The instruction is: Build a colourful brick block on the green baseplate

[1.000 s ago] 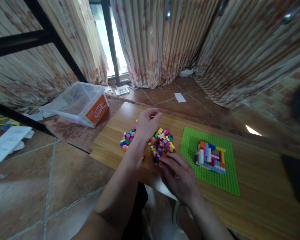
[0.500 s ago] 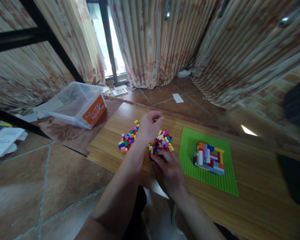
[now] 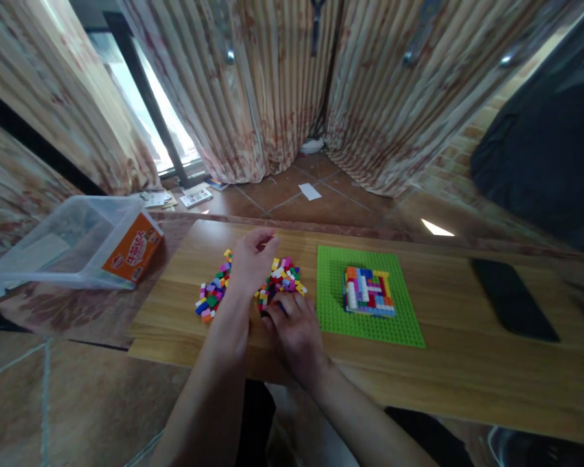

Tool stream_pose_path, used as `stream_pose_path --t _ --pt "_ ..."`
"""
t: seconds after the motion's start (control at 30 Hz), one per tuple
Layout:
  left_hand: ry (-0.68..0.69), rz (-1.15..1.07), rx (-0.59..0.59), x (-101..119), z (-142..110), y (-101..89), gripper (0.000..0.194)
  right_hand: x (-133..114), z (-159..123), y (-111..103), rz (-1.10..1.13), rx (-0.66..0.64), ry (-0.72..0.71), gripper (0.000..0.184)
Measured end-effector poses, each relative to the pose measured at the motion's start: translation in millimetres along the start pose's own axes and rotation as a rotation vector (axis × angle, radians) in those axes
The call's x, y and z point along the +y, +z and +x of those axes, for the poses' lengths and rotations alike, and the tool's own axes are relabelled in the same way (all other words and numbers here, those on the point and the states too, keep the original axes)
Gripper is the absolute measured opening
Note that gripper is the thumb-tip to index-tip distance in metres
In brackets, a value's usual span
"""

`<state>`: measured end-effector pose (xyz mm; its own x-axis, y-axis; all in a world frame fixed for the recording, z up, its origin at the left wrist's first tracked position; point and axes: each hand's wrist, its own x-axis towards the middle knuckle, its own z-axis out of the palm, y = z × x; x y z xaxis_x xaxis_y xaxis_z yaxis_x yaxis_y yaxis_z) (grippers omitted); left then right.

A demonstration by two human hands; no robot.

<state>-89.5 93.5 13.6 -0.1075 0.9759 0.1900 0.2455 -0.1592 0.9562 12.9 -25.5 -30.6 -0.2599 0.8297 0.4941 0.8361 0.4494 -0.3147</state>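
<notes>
A pile of small colourful toy bricks [image 3: 286, 275] lies on the wooden table, partly hidden by my hands. Over the pile is my left hand [image 3: 254, 259], its fingers curled in; whatever they may hold is hidden. At the near edge of the pile, my right hand [image 3: 294, 327] has its bent fingers closed on a dark toy brick [image 3: 264, 314], mostly covered by the fingertips. To the right, a green baseplate [image 3: 333, 292] bears a low rectangular build of multicoloured bricks [image 3: 368, 292]. More loose bricks [image 3: 211, 295] spread left of my left forearm.
The wooden table [image 3: 448, 363] runs off to the right, with a black flat object [image 3: 513, 298] on it. A clear plastic bin [image 3: 73, 243] with an orange label stands on the floor at left. Papers [image 3: 195, 196] lie beyond the table, before curtains [image 3: 272, 91].
The view has swung to the right, so the table and hands appear further left. Both hands stay at the pile in nearly the same pose. The brick build looks unchanged.
</notes>
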Motion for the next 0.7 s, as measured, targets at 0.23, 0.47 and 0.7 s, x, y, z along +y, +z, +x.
stream_pose_path --t 0.23,0.47,0.7 --pt "-0.027 -0.022 -0.017 2 -1 1.7 0.032 1 3 8 0.041 0.015 -0.023 0.009" --pt "-0.029 -0.016 -0.018 -1 0 0.9 0.036 18 14 -29 0.345 0.046 0.181 0.009" --pt "-0.043 0.074 -0.085 6 -4 6.7 0.039 53 18 -67 0.631 0.254 0.531 0.009"
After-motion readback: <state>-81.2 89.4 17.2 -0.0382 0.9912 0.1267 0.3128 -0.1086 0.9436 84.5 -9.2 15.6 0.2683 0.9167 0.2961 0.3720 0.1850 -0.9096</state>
